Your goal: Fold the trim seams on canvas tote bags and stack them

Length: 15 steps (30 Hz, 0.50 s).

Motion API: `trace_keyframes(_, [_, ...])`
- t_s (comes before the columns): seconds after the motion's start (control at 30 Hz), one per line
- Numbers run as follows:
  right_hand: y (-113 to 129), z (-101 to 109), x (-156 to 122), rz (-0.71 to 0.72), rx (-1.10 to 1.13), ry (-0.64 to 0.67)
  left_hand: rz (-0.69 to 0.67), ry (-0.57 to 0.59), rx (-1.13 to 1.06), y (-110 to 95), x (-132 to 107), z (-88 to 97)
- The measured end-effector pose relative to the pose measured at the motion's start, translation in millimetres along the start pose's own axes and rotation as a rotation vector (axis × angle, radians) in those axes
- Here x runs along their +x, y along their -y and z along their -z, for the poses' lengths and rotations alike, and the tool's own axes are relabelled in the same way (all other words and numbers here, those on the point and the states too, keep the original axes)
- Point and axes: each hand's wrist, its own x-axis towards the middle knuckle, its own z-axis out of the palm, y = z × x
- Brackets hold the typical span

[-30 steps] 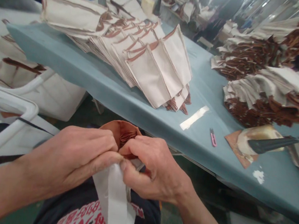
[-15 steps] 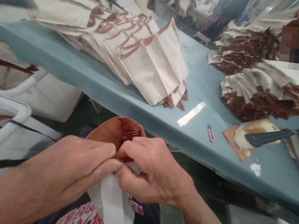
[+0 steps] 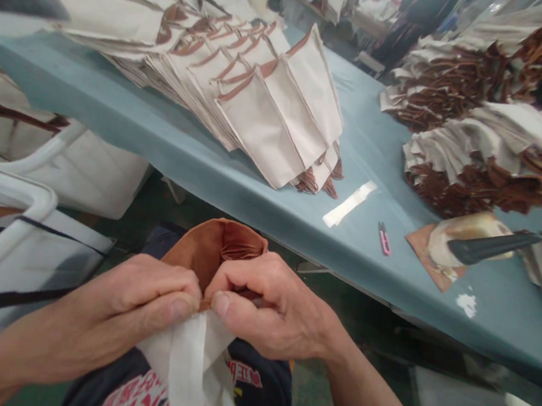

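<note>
Held close to my body is a cloth bag (image 3: pixel 194 251) with a brown lining and a pale outside. Its brown top edge runs between my two hands. My left hand (image 3: pixel 152 304) pinches the edge between thumb and fingers. Close beside it, my right hand (image 3: pixel 265 308) is closed on the same edge, thumb on top. From under the hands a white strap (image 3: pixel 185 377) hangs down over a dark garment with red lettering (image 3: pixel 141 398). The fabric inside the curled fingers is hidden.
Past my hands runs a blue-covered table (image 3: pixel 167 161). On it are stacked pale bags (image 3: pixel 271 124), white strips (image 3: pixel 348 204), pink thread snips (image 3: pixel 384 239), a glue container with a dark-handled brush (image 3: pixel 487 248), and brown-and-white fabric piles (image 3: pixel 498 162). A white metal frame (image 3: pixel 39 194) stands at left.
Both hands have shifted slightly along the bag's edge, and the right thumb now lies on top of it. The brown edge between the hands shows more. The view has moved a little.
</note>
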Motion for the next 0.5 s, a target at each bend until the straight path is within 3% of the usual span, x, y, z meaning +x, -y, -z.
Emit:
trace_keyframes(0.1, [-0.4,0.8,-0.4,-0.048,-0.004,0.012,-0.033,0.026,-0.006,-2.1,-3.8,-0.7])
trace_keyframes(0.23, [-6.7,0.0,-3.0,0.048,-0.037,0.015,-0.169,-0.102,0.145,-10.7,-8.2,-5.1])
trace_keyframes(0.33, [-10.3,-3.0,-5.7,0.111,-0.143,0.005,-0.239,-0.134,0.184,-15.7,-8.9,-5.6])
trace_keyframes(0.5, [-2.1,-8.5,-8.3,0.214,-0.450,-0.016,-0.186,-0.081,0.248,-21.0,-9.6,-3.0])
